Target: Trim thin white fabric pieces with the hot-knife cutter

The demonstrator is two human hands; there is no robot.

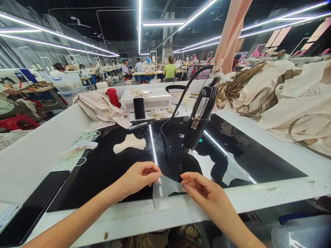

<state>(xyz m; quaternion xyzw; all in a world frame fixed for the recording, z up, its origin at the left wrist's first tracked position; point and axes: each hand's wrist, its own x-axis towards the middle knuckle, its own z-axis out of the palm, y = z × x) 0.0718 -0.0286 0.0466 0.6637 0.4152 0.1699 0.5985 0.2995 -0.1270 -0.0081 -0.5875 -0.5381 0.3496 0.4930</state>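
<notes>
My left hand (144,175) pinches the upper left corner of a thin translucent sheet (167,186), thumb against curled fingers. At the sheet's right corner, the fingertips of my right hand (199,187) are pressed together on its edge. The sheet hangs between both hands over the front edge of a glossy black panel (103,179). Beyond my hands, a black handheld tool (198,120) hangs tip down with a cable looping from its top. A cream fabric piece (129,143) lies flat on the panel, left of the tool.
Folded beige fabric (99,106) sits at the back left, near a white vented box (147,100) and an upright phone (139,108). A large dark phone (33,206) lies front left, beside pale green cords (73,151). Beige fabric (292,93) is heaped at right. People sit farther back.
</notes>
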